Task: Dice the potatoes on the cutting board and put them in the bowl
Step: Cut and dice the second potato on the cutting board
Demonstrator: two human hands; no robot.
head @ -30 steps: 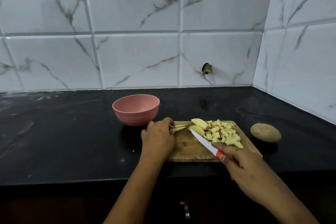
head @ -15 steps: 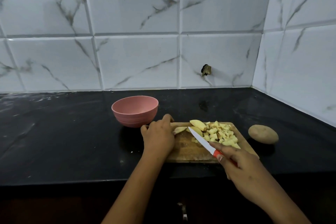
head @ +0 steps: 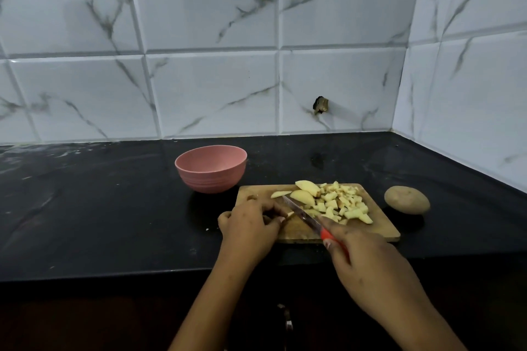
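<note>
A wooden cutting board (head: 379, 225) lies on the black counter. On it sit a heap of diced potato (head: 342, 204) and a few larger potato wedges (head: 305, 192). My left hand (head: 251, 222) rests on the board's left end, fingers pinched on a thin potato strip (head: 289, 214). My right hand (head: 368, 271) grips a red-handled knife (head: 302, 215), whose blade slants up-left beside that strip. A pink bowl (head: 211, 171) stands behind the board's left corner; nothing shows inside it.
A whole unpeeled potato (head: 407, 199) lies on the counter right of the board. White marble-look tiled walls close the back and right side. The counter's front edge runs just below my wrists.
My left hand has pulled a potato strip back toward the board's near left part. The knife blade has followed and now lies beside the strip, away from the wedges.
</note>
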